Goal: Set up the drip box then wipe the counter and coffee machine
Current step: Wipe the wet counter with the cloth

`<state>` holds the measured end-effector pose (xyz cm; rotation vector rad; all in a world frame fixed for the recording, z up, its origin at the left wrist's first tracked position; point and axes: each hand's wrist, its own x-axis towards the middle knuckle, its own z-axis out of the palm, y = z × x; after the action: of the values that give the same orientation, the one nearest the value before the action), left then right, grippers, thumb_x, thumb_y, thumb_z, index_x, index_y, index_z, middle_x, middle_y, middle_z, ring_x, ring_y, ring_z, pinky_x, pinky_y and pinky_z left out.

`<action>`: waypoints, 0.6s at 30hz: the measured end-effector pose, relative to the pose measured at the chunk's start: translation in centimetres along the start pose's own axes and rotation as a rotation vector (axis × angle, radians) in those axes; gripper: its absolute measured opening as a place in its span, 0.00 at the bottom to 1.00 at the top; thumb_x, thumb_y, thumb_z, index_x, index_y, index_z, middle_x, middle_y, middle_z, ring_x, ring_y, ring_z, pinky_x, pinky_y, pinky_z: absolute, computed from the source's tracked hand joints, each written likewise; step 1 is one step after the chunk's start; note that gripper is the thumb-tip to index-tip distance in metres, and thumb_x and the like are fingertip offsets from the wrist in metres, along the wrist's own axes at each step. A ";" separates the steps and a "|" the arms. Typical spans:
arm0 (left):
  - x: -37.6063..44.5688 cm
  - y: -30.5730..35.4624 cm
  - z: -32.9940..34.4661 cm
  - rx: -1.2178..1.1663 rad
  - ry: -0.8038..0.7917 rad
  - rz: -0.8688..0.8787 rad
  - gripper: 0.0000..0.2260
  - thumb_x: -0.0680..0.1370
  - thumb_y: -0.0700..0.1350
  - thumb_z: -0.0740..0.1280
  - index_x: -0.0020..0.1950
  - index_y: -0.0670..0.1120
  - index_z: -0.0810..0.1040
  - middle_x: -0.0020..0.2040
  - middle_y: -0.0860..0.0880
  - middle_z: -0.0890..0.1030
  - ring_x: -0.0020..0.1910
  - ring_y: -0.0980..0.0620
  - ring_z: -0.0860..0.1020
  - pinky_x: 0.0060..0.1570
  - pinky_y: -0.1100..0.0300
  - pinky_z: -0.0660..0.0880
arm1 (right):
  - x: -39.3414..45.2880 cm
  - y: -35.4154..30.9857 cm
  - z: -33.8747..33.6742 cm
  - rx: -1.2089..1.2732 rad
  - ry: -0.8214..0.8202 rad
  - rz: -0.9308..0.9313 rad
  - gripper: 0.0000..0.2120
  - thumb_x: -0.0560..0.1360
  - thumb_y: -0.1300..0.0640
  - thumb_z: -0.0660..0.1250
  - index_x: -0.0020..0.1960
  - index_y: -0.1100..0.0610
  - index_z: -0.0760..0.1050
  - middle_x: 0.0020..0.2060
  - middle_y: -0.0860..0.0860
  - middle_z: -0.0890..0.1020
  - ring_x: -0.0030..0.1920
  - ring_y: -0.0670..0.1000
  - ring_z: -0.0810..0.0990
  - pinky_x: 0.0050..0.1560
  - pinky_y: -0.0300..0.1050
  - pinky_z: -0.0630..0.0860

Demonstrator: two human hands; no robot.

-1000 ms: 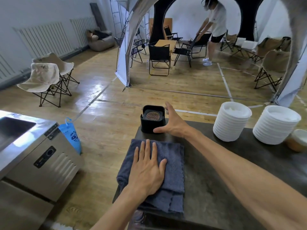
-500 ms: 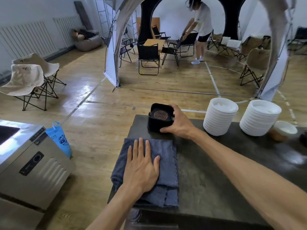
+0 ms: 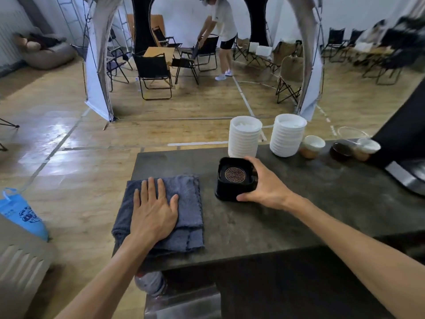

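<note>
**Hands on cloth and drip box, crockery close behind**

The left hand (image 3: pixel 153 215) lies flat with fingers spread on a folded grey cloth (image 3: pixel 184 203) at the near left of the dark surface (image 3: pixel 287 222). The cloth's near edge reaches the surface's near rim.

The right hand (image 3: pixel 264 187) grips the black drip box (image 3: pixel 234 180), thumb on its near side and fingers curled round its far right corner. The box stands upright on the surface, just right of the cloth and apart from it, its round patterned grate facing up.

Right behind the box stands a stack of white bowls (image 3: pixel 245 138), close to its far edge; whether they touch cannot be told. A second white stack (image 3: pixel 287 134) stands to the right of the first. Further right along the far edge sit a small brown cup (image 3: pixel 311 147), a dark glass vessel (image 3: pixel 342 151) and another cup (image 3: pixel 366 149), blurred. A black machine (image 3: pixel 404 139) rises at the far right, partly out of view.

On the floor to the left lies a blue bag (image 3: pixel 20 215) beside a metal cabinet (image 3: pixel 20 268). Beyond the surface, folding chairs (image 3: pixel 154 74) stand under a tent frame, and a person (image 3: pixel 220 26) bends over one of them.
</note>
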<state>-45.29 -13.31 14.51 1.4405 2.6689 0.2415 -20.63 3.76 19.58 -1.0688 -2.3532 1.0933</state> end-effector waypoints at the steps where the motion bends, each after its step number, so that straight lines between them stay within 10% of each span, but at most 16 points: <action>1: 0.0 0.0 0.0 -0.001 0.002 0.000 0.32 0.82 0.61 0.42 0.81 0.44 0.43 0.81 0.43 0.42 0.80 0.46 0.40 0.77 0.48 0.38 | -0.5 0.3 -0.3 -0.007 0.003 0.004 0.47 0.61 0.56 0.83 0.72 0.47 0.60 0.61 0.40 0.72 0.62 0.40 0.72 0.57 0.27 0.65; 8: 0.0 -0.1 -0.3 -0.016 -0.013 0.010 0.32 0.82 0.62 0.43 0.81 0.45 0.46 0.81 0.43 0.44 0.80 0.46 0.42 0.77 0.48 0.40 | -2.3 -0.4 -0.6 -0.142 -0.069 0.087 0.56 0.63 0.43 0.79 0.79 0.46 0.48 0.75 0.46 0.63 0.73 0.46 0.64 0.75 0.48 0.62; 14: -2.9 -3.1 -2.2 -0.129 0.079 0.119 0.27 0.84 0.57 0.47 0.81 0.48 0.52 0.81 0.50 0.48 0.80 0.53 0.44 0.77 0.55 0.40 | -5.9 -5.9 2.6 -0.585 0.556 -0.073 0.23 0.74 0.51 0.69 0.67 0.57 0.73 0.63 0.54 0.78 0.65 0.55 0.73 0.67 0.53 0.70; 18: -3.1 -3.7 -2.1 -0.058 0.066 0.198 0.30 0.81 0.60 0.38 0.81 0.49 0.50 0.81 0.51 0.46 0.79 0.54 0.42 0.77 0.56 0.39 | -5.2 -10.5 10.7 -0.380 0.351 -0.260 0.20 0.78 0.53 0.60 0.68 0.60 0.74 0.66 0.56 0.76 0.69 0.55 0.72 0.71 0.53 0.68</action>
<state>-46.95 -18.08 15.89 1.7078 2.5450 0.3850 -28.38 -10.06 20.72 -0.9416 -2.3671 0.3396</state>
